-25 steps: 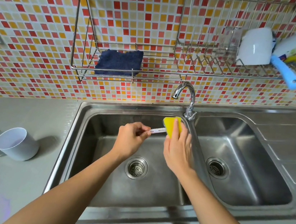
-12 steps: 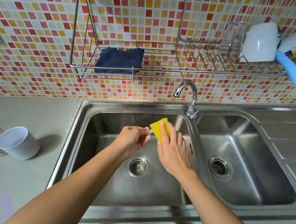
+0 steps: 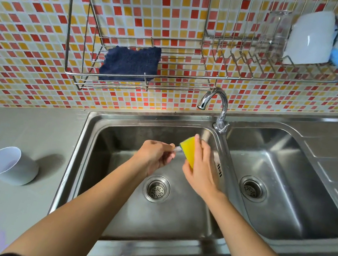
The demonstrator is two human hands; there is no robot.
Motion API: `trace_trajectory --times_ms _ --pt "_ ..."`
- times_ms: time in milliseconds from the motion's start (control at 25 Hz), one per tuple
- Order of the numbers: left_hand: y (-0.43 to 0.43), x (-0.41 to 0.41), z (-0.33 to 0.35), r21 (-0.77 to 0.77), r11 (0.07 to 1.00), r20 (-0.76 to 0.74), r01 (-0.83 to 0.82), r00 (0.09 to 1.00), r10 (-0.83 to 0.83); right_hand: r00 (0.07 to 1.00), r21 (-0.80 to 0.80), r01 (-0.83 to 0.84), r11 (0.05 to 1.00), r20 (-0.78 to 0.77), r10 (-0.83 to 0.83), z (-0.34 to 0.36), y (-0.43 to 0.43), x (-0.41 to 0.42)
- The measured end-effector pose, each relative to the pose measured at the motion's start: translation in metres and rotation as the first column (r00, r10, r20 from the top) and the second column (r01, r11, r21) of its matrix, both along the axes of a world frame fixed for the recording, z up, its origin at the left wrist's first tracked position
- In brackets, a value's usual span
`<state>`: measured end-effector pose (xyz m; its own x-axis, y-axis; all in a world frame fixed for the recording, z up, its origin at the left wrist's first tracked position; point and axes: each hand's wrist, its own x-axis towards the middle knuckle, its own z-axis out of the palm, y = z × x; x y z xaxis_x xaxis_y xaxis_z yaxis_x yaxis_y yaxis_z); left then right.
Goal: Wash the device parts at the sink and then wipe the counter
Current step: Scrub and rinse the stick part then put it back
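While the left hand (image 3: 155,156) is pinching the white part (image 3: 177,149) in its fingers over the left basin (image 3: 117,185), the right hand (image 3: 200,170) is clasping the yellow sponge (image 3: 187,149) against it, best stroking lengthwise, lightly.

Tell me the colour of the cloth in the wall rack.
The cloth is dark navy blue; head view.

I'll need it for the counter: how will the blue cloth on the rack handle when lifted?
The blue cloth lies limp on the wire rack, so probably floppy and light. Its fuzzy surface should grip easily, not slip.
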<state>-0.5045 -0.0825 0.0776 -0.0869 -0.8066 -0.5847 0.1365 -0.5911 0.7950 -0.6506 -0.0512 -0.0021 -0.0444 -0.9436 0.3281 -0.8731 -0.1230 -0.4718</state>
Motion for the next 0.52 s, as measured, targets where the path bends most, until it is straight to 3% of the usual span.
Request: trace_trajectory --times_ms 80,160,280,360,520 --pt "-0.007 -0.003 -0.007 0.002 1.000 0.054 0.014 0.998 -0.014 0.970 0.110 0.108 0.988 0.206 -0.129 -0.004 -0.018 -0.014" --pt "-0.013 -0.002 -0.014 -0.017 1.000 0.104 0.017 0.994 -0.015 0.908 0.220 0.240 0.945 0.293 -0.299 -0.005 -0.041 -0.036" --pt "-0.022 0.004 -0.021 -0.064 0.998 0.161 0.030 0.987 -0.020 0.914 0.357 0.267 0.895 0.201 -0.353 -0.011 -0.077 -0.072" --pt "-0.025 0.009 -0.022 -0.084 0.996 0.172 0.038 0.985 -0.023 0.947 0.419 0.199 0.886 0.150 -0.284 -0.017 -0.093 -0.085" --pt "-0.034 0.014 -0.026 -0.091 0.995 0.175 0.045 0.984 -0.029 0.975 0.382 0.174 0.908 0.063 -0.214 -0.026 -0.101 -0.085"
